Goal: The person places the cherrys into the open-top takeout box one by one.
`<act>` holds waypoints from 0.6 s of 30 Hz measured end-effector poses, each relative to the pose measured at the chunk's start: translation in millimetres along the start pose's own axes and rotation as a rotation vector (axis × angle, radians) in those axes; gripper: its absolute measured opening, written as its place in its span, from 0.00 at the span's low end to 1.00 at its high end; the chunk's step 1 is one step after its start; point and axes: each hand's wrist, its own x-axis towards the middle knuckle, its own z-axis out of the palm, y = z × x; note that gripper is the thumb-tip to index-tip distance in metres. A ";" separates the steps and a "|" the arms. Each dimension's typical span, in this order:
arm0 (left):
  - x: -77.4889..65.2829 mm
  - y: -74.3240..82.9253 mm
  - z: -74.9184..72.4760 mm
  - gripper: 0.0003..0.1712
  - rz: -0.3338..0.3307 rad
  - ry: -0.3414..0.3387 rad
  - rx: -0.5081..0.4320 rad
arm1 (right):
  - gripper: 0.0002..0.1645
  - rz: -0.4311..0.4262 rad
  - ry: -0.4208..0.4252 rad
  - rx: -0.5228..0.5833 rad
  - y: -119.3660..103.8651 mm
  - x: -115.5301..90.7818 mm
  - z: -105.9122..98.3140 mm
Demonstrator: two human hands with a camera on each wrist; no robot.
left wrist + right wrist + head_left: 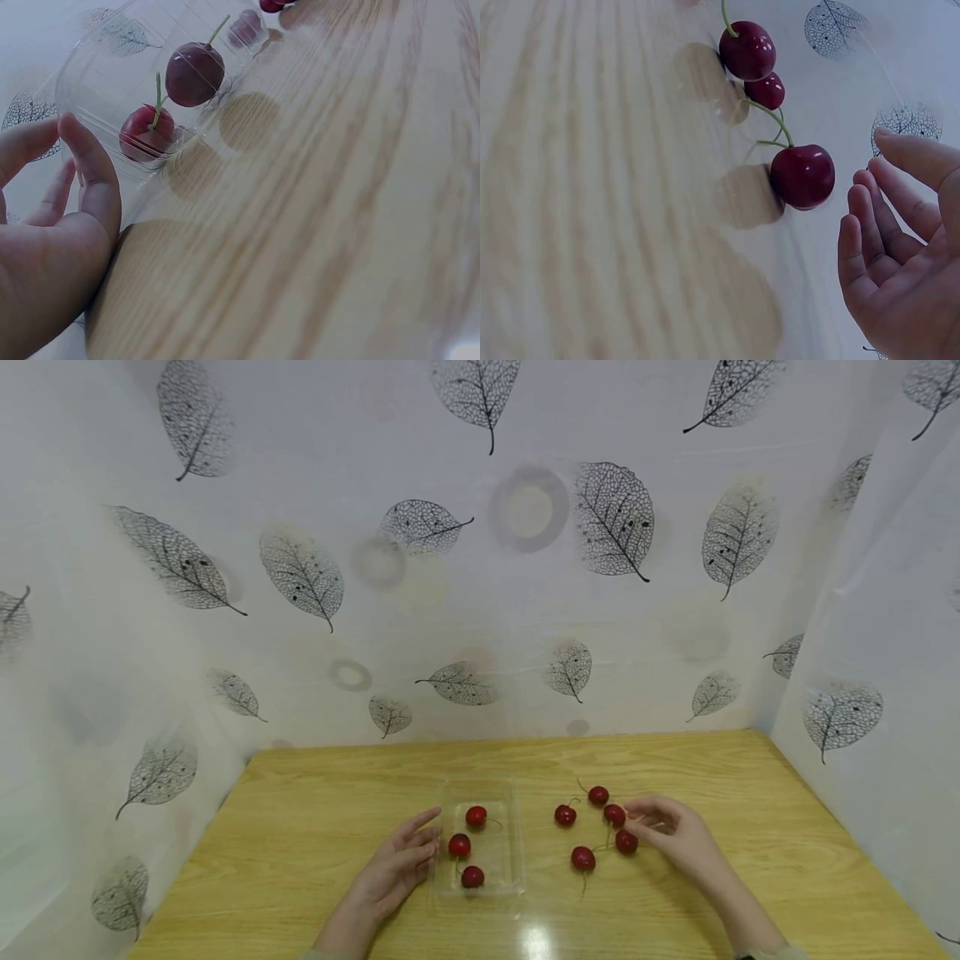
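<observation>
A clear plastic box (517, 852) holds three dark red cherries with stems, one of them a cherry (476, 817) near its far end. My left hand (393, 868) is at the box's left side, fingers loosely extended and the fingertips at its wall. In the left wrist view, the thumb (97, 176) meets the box's edge beside a cherry (146, 133). Right of the box, several loose cherries lie on the table. My right hand (678, 835) reaches from the right to a cherry (614, 815) and a nearer cherry (626, 842). The right wrist view shows its fingers relaxed, slightly apart from a cherry (802, 177).
The wood-grain table (322, 793) is enclosed at the back and sides by pale sheeting (510, 610) printed with leaf skeletons. Other loose cherries include one at the back (597, 795), one on the left (566, 815) and one in front (582, 859).
</observation>
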 end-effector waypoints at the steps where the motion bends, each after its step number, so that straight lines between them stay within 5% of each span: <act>1: -0.1 0.1 0.2 0.30 0.000 0.001 -0.001 | 0.20 0.003 0.000 -0.004 1.4 -0.6 -0.3; 18: -0.3 0.0 -1.1 0.32 -0.020 0.014 0.002 | 0.21 0.097 -0.029 0.018 13.7 -6.1 -0.9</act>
